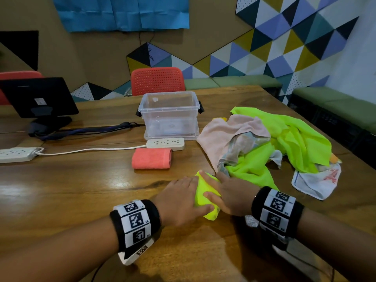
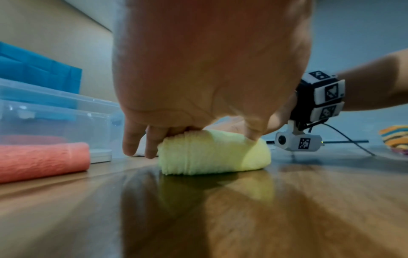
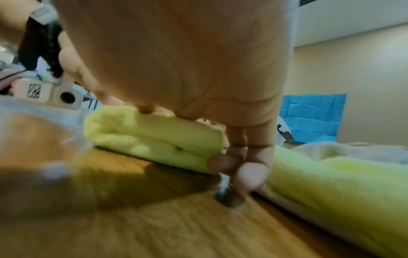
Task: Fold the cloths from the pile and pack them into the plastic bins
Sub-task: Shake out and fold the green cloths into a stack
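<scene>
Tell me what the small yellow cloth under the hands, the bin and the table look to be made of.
Yellow cloth: soft terry-like fabric, matte, with a ribbed, fuzzy pile; both hands press on it.
Bin: clear hard plastic, glossy; the table shows through its walls.
Table: wood or wood veneer, judging by the grain, with a shiny finish that reflects light.

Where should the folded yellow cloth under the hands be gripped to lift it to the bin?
Probably across its short width, near the middle, from above. The yellow cloth lies as a thick folded bundle on the table, with left hand and right hand on its two long sides. Pinching those sides together should keep the layers closed for the bin.
</scene>
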A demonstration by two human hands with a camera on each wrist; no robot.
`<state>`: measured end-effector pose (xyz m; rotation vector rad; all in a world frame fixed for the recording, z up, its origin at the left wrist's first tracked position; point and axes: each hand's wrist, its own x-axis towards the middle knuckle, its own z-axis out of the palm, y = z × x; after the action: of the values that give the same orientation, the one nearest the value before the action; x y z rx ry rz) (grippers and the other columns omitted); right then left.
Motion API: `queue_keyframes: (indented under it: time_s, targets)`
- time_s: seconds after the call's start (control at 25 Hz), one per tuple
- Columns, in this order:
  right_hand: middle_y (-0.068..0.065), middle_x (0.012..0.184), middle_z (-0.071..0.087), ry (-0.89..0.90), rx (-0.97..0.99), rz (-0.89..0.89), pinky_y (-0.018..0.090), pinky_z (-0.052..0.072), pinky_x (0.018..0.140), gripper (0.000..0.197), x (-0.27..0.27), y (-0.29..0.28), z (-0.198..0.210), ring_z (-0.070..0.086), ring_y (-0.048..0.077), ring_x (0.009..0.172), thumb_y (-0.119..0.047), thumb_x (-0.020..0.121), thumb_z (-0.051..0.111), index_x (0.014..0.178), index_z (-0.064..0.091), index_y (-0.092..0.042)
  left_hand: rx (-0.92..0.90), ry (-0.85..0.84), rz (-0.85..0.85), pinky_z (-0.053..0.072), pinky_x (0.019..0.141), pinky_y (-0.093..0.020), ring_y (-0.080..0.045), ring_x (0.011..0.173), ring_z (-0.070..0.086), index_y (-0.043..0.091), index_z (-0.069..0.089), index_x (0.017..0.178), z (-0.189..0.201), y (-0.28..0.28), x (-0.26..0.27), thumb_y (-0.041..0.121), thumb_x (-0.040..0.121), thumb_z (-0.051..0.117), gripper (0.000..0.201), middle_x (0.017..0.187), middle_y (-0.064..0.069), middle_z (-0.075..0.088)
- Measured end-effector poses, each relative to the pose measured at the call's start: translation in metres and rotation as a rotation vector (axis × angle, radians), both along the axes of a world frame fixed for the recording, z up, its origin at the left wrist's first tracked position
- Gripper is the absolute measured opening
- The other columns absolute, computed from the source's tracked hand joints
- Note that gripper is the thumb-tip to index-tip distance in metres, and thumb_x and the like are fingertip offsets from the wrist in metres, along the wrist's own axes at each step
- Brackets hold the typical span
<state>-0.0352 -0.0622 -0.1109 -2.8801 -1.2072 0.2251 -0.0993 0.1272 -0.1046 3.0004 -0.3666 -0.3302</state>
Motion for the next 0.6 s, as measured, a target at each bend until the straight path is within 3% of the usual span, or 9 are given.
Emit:
queue_keyframes:
  time_s: [0.08, 0.12, 0.2, 0.28, 0.44, 0.6]
  targets:
    - [0.019, 0.151, 0.036, 0.028, -0.046, -0.013, 0.044, 0.051, 0.091, 0.092, 0.001, 0.003, -0.001, 0.061, 0.038, 0.112, -0.077, 0.082, -0.015, 0.159, -0.006, -0.026, 0.015, 0.047, -0.011, 0.009, 0.125, -0.045, -0.023, 0.154, 0.009, 0.011, 0.005, 0.160, 0.002, 0.000, 0.004, 0.076, 0.091, 0.033, 0.099, 0.167, -0.008, 0.013]
    - [0.019, 0.150, 0.039, 0.018, -0.081, -0.031, 0.044, 0.051, 0.091, 0.092, 0.002, 0.006, -0.002, 0.061, 0.037, 0.113, -0.077, 0.084, -0.011, 0.159, -0.004, -0.025, 0.012, 0.066, -0.010, 0.008, 0.124, -0.047, -0.023, 0.154, 0.006, 0.012, 0.004, 0.160, 0.003, 0.002, 0.006, 0.075, 0.089, 0.035, 0.100, 0.167, -0.007, 0.011]
    - [0.017, 0.143, 0.050, 0.049, -0.101, -0.087, 0.044, 0.049, 0.092, 0.080, -0.002, 0.015, 0.002, 0.060, 0.035, 0.115, -0.068, 0.097, 0.013, 0.159, 0.002, -0.019, -0.016, 0.092, -0.007, 0.008, 0.124, -0.047, -0.022, 0.154, 0.003, 0.017, 0.007, 0.160, 0.006, 0.008, 0.009, 0.072, 0.083, 0.043, 0.102, 0.168, -0.002, 0.011]
    - [0.020, 0.139, 0.054, 0.196, -0.079, -0.121, 0.042, 0.046, 0.097, 0.079, -0.006, 0.031, 0.008, 0.057, 0.034, 0.119, -0.061, 0.100, 0.023, 0.159, 0.002, -0.013, -0.049, 0.083, -0.002, 0.012, 0.123, -0.041, -0.020, 0.152, 0.005, 0.024, 0.013, 0.160, 0.013, 0.024, 0.010, 0.065, 0.080, 0.055, 0.100, 0.166, 0.002, 0.010]
    - [0.024, 0.155, 0.034, 0.426, -0.085, -0.135, 0.040, 0.035, 0.108, 0.083, -0.001, 0.076, 0.019, 0.035, 0.032, 0.142, -0.056, 0.097, 0.029, 0.158, -0.010, -0.014, -0.146, 0.046, 0.122, 0.026, 0.116, -0.033, -0.021, 0.141, 0.022, 0.030, 0.026, 0.156, 0.022, 0.081, 0.002, 0.055, 0.072, 0.069, 0.098, 0.153, 0.002, 0.026]
    - [0.017, 0.160, 0.028, 0.455, -0.063, -0.087, 0.038, 0.037, 0.110, 0.089, 0.003, 0.121, 0.022, 0.036, 0.032, 0.142, -0.063, 0.098, 0.036, 0.158, -0.012, -0.017, -0.241, -0.029, 0.292, 0.037, 0.111, -0.037, -0.020, 0.132, 0.037, 0.028, 0.035, 0.147, 0.022, 0.127, -0.012, 0.052, 0.064, 0.070, 0.094, 0.141, 0.005, 0.038]
